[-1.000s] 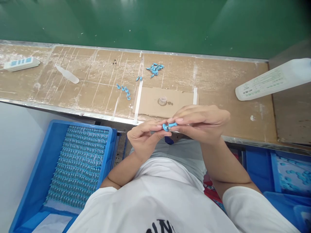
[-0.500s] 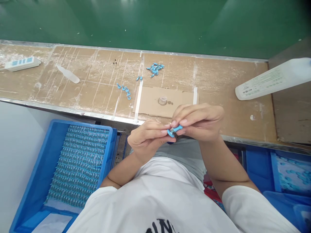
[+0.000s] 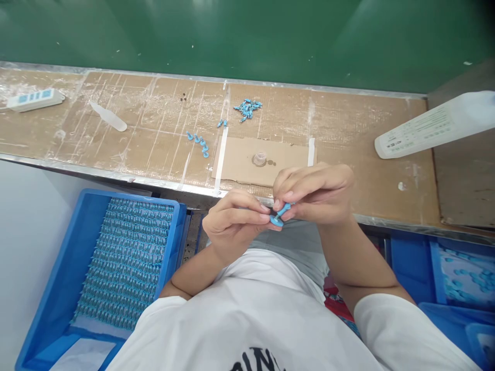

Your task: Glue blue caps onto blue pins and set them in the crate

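Note:
Just off the table's front edge, my left hand (image 3: 240, 221) pinches a round blue disc-shaped piece (image 3: 276, 221) between thumb and fingers. My right hand (image 3: 315, 193) is closed on a small blue stem-shaped piece (image 3: 284, 209), whose lower end meets the disc. Whether the two are joined I cannot make out. Beyond the hands, a small clear cup (image 3: 260, 158) stands on a cardboard sheet (image 3: 232, 161), with wet spots beside it. Several blue disc pieces with short posts (image 3: 202, 143) lie left of the sheet, and a pile of small blue stem pieces (image 3: 247, 108) lies behind it.
A white plastic bottle (image 3: 421, 126) lies at the right; a translucent dropper bottle (image 3: 108, 116) and a white power strip (image 3: 36, 99) are at the left. Below the table, a blue crate (image 3: 176, 237) holds rows of blue pieces. Another blue bin (image 3: 436, 273) stands lower right.
The disc and stem have come closer together, with the stem now tilted more steeply onto the disc. My hands have shifted only slightly.

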Tool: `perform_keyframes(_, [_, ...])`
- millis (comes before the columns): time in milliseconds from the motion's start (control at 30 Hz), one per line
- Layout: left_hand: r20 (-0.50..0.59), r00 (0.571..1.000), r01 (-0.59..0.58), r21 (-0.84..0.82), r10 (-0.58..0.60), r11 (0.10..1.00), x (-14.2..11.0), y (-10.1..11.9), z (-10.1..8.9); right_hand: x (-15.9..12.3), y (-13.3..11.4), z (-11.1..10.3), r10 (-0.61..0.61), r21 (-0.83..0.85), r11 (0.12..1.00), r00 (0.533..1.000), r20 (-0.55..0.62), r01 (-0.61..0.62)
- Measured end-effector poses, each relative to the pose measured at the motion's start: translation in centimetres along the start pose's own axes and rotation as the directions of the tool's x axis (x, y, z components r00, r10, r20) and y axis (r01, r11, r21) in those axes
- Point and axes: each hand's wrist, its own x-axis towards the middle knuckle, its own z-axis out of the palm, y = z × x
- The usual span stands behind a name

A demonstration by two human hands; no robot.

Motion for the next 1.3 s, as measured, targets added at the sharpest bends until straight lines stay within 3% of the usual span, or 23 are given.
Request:
perform_keyframes(100, [-0.064,0.976,0.196,-0.146,-0.207,0.97,0.0,-0.2,0.4,0.1,-0.7,0.4,0.049,-0.014,0.999,0.998,-0.05,-0.05])
perform_keyframes(200, [-0.105,0.872,0.422,-0.335,-0.478,0.843,0.1,-0.9,0.6,0.3,-1.0,0.8,0.17,-0.038,0.983,0.972,-0.162,-0.178])
perform_keyframes(300, [-0.109,0.8,0.507,-0.404,-0.59,0.761,0.1,-1.7,0.7,0.5,-1.0,0.8,0.321,-0.026,0.943,0.927,-0.192,-0.332])
perform_keyframes(400, [-0.129,0.846,0.458,-0.319,-0.517,0.829,0.1,-2.1,0.4,0.7,-1.3,0.5,0.392,-0.015,0.916,0.903,-0.174,-0.4])
perform_keyframes(500, [-0.155,0.931,0.304,-0.171,-0.33,0.937,0.1,-2.2,0.1,1.0,-2.1,0.4,0.421,-0.039,0.901,0.892,-0.166,-0.432])
perform_keyframes(567, [-0.15,0.956,0.232,-0.13,-0.25,0.964,0.2,-2.3,0.0,1.2,-2.7,0.4,0.433,-0.057,0.893,0.888,-0.154,-0.446])
perform_keyframes(667, [-0.108,0.946,0.277,-0.229,-0.307,0.933,0.2,-2.4,0.1,1.4,-3.2,0.5,0.466,-0.026,0.882,0.878,-0.114,-0.471])
perform_keyframes(800, [-0.036,0.869,0.449,-0.364,-0.494,0.816,-0.3,-2.5,0.4,1.5,-3.2,0.5,0.518,0.056,0.855,0.854,-0.053,-0.516])
perform_keyframes(867, [-0.026,0.857,0.47,-0.369,-0.515,0.802,-0.5,-2.4,0.5,1.4,-3.0,0.4,0.519,0.087,0.853,0.853,-0.048,-0.514])
perform_keyframes(1033, [-0.082,0.923,0.344,-0.263,-0.377,0.901,-0.5,-2.2,0.7,1.1,-2.7,0.3,0.513,0.13,0.855,0.855,-0.07,-0.502])
perform_keyframes(1133, [-0.106,0.956,0.25,-0.191,-0.273,0.949,-0.4,-2.0,0.7,0.9,-2.5,0.3,0.549,0.13,0.834,0.831,-0.092,-0.536])
perform_keyframes(1300, [-0.147,0.966,0.188,-0.158,-0.211,0.969,-0.7,-2.1,0.6,0.8,-2.3,0.7,0.589,0.17,0.804,0.803,-0.096,-0.57])
